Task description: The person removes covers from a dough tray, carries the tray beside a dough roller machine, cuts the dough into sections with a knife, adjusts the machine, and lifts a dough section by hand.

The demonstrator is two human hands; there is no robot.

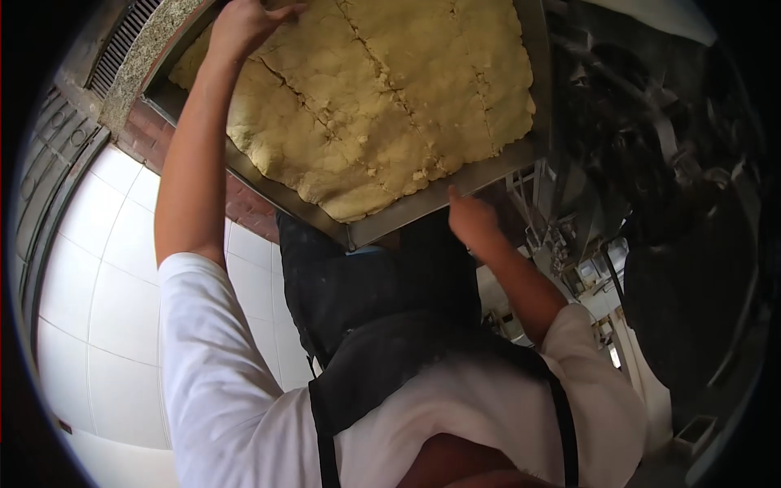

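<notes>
A large metal baking tray (pixel 480 169) is tilted in front of my body. In it lies a broad, pale-yellow slab of dough (pixel 439 89), with long cracks and crumbly patches on its surface. My left hand (pixel 248 26) is over the dough's far left part, with a finger stretched to the right; the top of the frame cuts off part of it. Whether it touches the dough, I cannot tell. At the near right edge, my right hand (pixel 474 221) grips the tray's rim, its other fingers hidden.
White tiles (pixel 89 301) and a dark metal grille (pixel 53 154) show on the left. A speckled stone edge (pixel 146 69) and reddish brick (pixel 150 134) adjoin the tray. Dark, blurred equipment (pixel 691 268) stands on the right. I wear a black apron (pixel 382 366).
</notes>
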